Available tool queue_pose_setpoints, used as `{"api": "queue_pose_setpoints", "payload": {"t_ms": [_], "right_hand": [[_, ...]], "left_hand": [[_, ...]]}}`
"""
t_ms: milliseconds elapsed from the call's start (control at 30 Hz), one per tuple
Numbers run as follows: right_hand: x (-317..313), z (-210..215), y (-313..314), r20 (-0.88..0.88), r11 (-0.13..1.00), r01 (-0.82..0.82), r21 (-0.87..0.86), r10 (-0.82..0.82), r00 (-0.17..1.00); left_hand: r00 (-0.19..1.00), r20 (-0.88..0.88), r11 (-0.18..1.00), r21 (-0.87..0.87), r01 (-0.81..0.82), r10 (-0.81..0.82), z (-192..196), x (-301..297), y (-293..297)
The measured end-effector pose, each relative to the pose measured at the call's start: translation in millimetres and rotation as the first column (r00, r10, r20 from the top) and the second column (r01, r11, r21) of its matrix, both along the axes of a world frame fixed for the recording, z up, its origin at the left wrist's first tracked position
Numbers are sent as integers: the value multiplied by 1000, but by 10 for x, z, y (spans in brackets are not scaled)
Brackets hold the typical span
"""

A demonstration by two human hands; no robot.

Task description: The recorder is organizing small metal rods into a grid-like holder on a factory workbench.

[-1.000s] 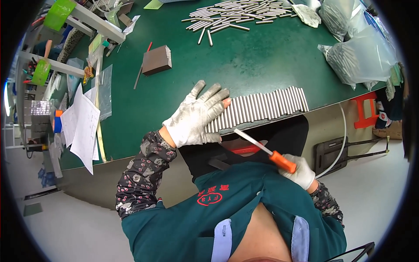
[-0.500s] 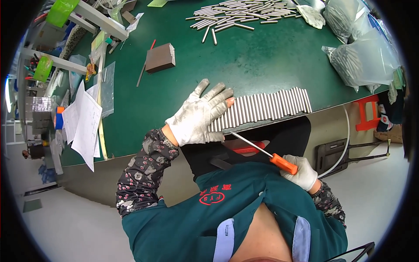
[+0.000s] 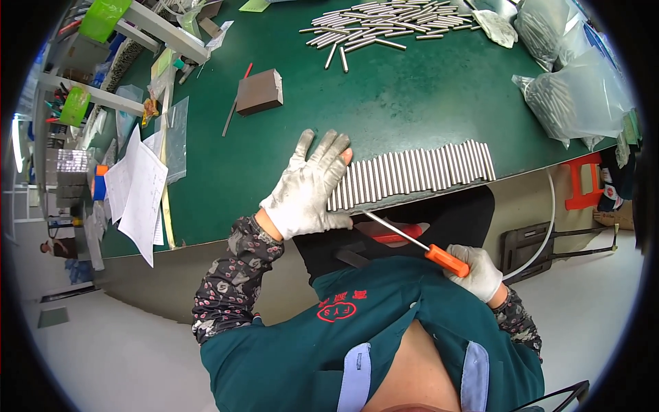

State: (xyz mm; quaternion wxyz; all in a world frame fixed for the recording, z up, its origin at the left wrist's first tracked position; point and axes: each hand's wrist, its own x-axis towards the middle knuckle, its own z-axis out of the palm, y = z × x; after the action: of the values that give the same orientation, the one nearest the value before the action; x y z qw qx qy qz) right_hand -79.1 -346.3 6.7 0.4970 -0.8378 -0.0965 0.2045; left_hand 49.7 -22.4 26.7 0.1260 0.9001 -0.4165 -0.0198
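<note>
My left hand point(image 3: 309, 189) lies spread flat on the rod row point(image 3: 412, 175) at the counter point(image 3: 226, 178) edge, steadying it, while my right hand point(image 3: 477, 271), at four o'clock, grips the orange-handled screwdriver point(image 3: 419, 244) aimed at the rods.

Gloved left hand point(image 3: 309, 185) flat on metal rod row point(image 3: 412, 174), right hand point(image 3: 478, 272) gripping orange screwdriver point(image 3: 425, 246)

A green-topped bench point(image 3: 384, 103) carries the work. Along its near edge lies a tight row of metal rods point(image 3: 419, 172), side by side and touching — the gloved left hand point(image 3: 309, 185) rests flat on the row's left end. A loose heap of rods point(image 3: 384, 20) lies at the far side, a brown block point(image 3: 259, 91) left of centre, clear bags of rods point(image 3: 583, 89) to the right, and white papers point(image 3: 141, 192) at the left edge.
</note>
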Motion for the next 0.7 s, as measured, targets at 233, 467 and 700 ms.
{"api": "queue_pose_setpoints", "payload": {"t_ms": [233,467,700], "right_hand": [[46,-19,-13,-2,995,-53,-84,53,999],[-32,24,-153,13,997,15,-78,-14,1000],[-163,52,-299,4,986,130,-108,-131,991]], "left_hand": [[997,55,998,8,-59,58,18,-57,-99],[998,61,1000,4,15,-15,-33,-22,-51],[984,-23,983,40,178,-177,145,170,-491]]}}
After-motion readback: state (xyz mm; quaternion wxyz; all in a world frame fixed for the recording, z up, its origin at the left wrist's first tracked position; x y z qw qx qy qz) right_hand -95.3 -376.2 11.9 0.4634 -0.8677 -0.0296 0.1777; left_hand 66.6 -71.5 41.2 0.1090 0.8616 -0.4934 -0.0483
